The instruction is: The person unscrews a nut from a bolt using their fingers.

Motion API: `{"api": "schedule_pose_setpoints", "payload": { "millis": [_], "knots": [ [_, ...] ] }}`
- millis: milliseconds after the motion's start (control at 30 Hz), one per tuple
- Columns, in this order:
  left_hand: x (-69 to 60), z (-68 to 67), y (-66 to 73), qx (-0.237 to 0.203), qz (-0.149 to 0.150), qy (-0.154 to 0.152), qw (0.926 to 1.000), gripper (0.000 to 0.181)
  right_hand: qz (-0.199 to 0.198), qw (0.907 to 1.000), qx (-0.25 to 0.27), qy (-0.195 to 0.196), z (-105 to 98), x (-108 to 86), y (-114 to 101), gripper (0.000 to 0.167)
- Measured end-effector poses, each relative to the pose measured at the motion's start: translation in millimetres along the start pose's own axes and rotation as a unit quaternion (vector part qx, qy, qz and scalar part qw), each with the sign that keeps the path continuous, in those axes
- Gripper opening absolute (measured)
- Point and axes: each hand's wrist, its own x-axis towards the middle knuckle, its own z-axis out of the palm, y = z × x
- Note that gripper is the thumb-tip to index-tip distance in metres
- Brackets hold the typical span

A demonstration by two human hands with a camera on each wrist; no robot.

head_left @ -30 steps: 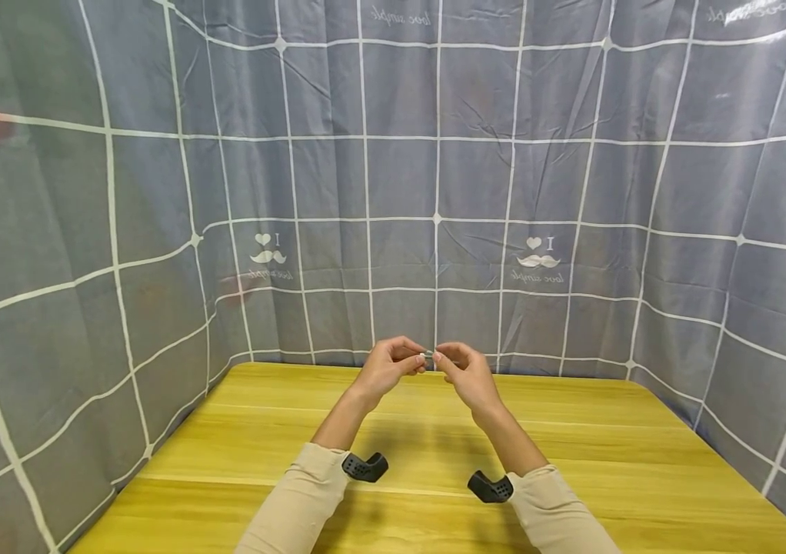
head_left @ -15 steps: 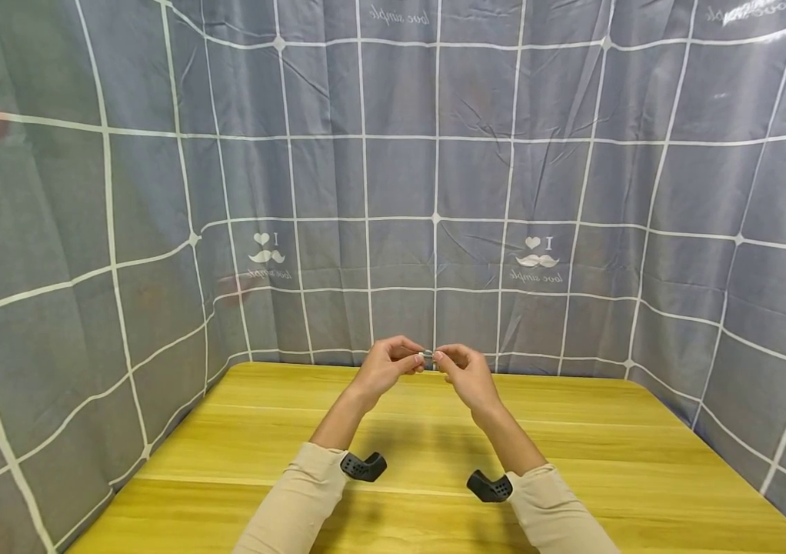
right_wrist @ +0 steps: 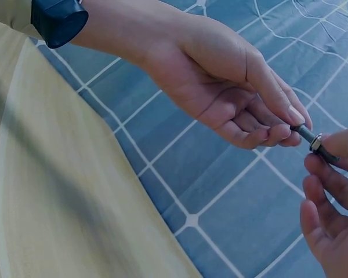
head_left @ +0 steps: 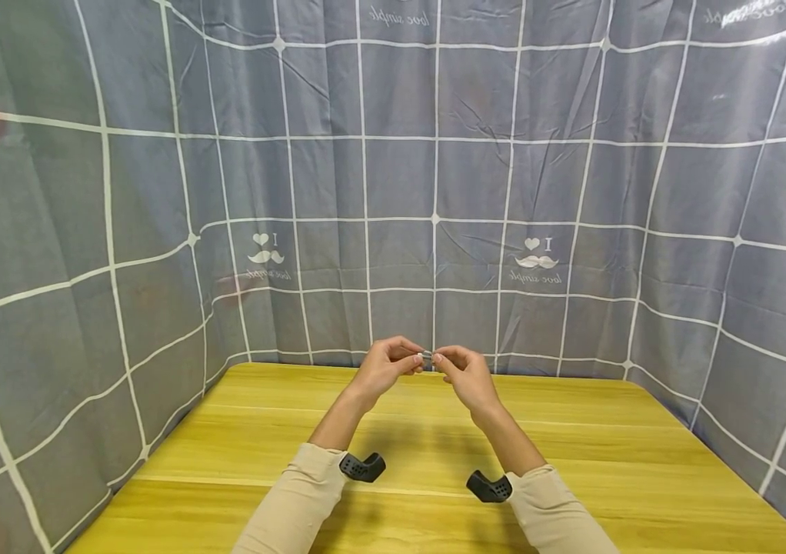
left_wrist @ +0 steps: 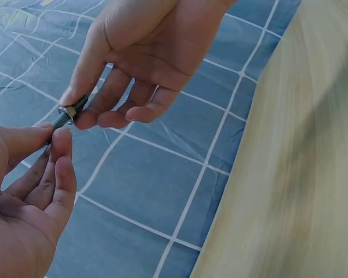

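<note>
A small metal bolt (left_wrist: 59,120) with a nut or washer (left_wrist: 68,113) on it is held between both hands. The left hand (head_left: 378,373) pinches one end between thumb and fingertips. At the other side, close to the nut, the right hand (head_left: 474,382) has its thumb and index finger. The right wrist view shows the bolt (right_wrist: 305,132) slanting from the left hand (right_wrist: 220,87) to the right hand (right_wrist: 336,191), whose fingers partly hide the nut's far side. Remaining fingers of both hands are loosely bent. In the head view the bolt is too small for detail.
Below the hands lies a yellow wood-grain table (head_left: 414,523), its back edge near them. A grey curtain (head_left: 400,177) with white grid lines surrounds the table behind and at both sides. Black devices (head_left: 363,467) sit at both wrists.
The head view has shifted very slightly. Both hands stay together at the bolt in nearly the same place, with only tiny differences at the fingertips.
</note>
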Motion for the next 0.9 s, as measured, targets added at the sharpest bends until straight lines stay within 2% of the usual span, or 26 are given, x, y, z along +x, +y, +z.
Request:
{"api": "schedule_pose_setpoints", "payload": {
  "millis": [100,367,500,767,900],
  "knots": [
    [-0.7,0.0,0.6,-0.002,-0.002,-0.001,1.0000,0.016,-0.003,1.0000,0.002,-0.003,-0.1,0.1,0.1,0.020],
    [-0.4,-0.2,1.1,-0.001,0.002,-0.003,1.0000,0.019,0.001,1.0000,0.007,-0.003,0.8,0.2,-0.6,0.027],
    [0.2,-0.5,0.6,0.001,0.001,-0.002,1.0000,0.018,-0.002,1.0000,0.006,-0.004,0.8,0.3,-1.4,0.020],
    [-0.9,-0.8,0.8,0.001,-0.002,0.000,1.0000,0.015,0.001,1.0000,0.005,-0.006,1.0,-0.8,-2.2,0.025],
    [-1.1,-0.8,0.8,0.003,0.002,0.000,1.0000,0.016,0.000,0.9999,0.008,-0.006,1.0,-0.3,-1.3,0.021]
  ]
}}
